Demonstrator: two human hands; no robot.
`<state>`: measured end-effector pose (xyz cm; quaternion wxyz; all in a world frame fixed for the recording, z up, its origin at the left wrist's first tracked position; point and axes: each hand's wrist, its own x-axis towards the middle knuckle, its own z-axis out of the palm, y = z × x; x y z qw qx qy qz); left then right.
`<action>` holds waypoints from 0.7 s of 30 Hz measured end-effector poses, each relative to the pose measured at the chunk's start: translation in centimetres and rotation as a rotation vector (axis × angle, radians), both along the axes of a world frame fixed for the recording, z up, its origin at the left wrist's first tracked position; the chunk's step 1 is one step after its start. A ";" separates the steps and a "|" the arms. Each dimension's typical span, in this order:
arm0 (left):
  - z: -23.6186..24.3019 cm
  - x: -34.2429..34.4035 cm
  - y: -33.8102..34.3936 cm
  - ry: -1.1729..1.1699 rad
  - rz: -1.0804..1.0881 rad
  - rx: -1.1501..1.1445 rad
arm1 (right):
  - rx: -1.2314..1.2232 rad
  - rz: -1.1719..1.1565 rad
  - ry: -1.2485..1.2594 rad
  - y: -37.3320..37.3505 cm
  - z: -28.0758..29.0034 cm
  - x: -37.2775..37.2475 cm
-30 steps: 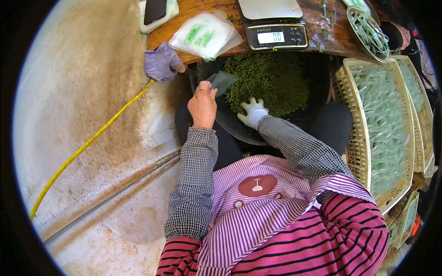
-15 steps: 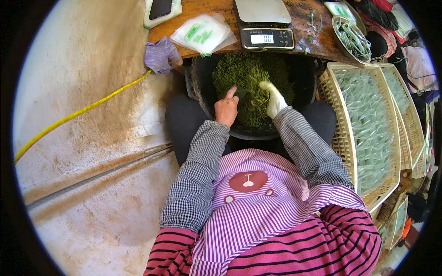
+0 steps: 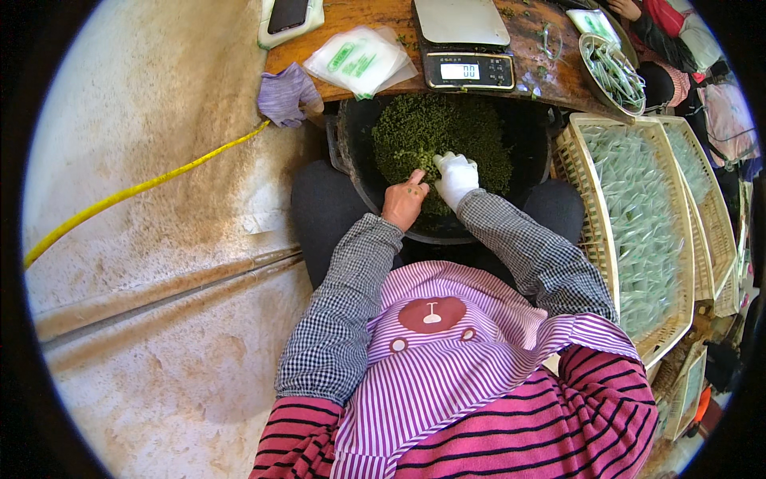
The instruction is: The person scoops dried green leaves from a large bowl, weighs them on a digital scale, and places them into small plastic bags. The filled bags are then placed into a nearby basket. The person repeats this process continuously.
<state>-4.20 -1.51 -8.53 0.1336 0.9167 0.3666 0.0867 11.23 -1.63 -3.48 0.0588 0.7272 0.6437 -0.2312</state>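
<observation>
Small green sprigs [image 3: 411, 128] lie heaped in a round black tub [image 3: 533, 172], upper centre of the frame. At their lower edge, the bare left hand [image 3: 404, 203] and white-gloved right hand [image 3: 459, 180] come close together, fingers bent; what either grips cannot be told. Above: plastic bags [image 3: 359, 62], a scale [image 3: 469, 72]. Right: a packet-filled crate [image 3: 594, 227].

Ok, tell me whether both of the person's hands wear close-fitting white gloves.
No, only the right hand wears a white glove, while the left hand is bare.
</observation>
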 end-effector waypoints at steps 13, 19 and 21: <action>1.2 0.1 -0.1 -0.096 -0.241 -0.079 | -0.290 -0.220 0.279 -1.1 -5.2 0.8; 1.0 0.1 0.0 -0.105 -0.090 -0.030 | -0.036 -0.192 0.787 -4.0 -2.2 2.2; 0.9 0.0 0.0 -0.151 0.020 -0.073 | -0.187 -0.321 0.811 -3.4 -1.8 4.6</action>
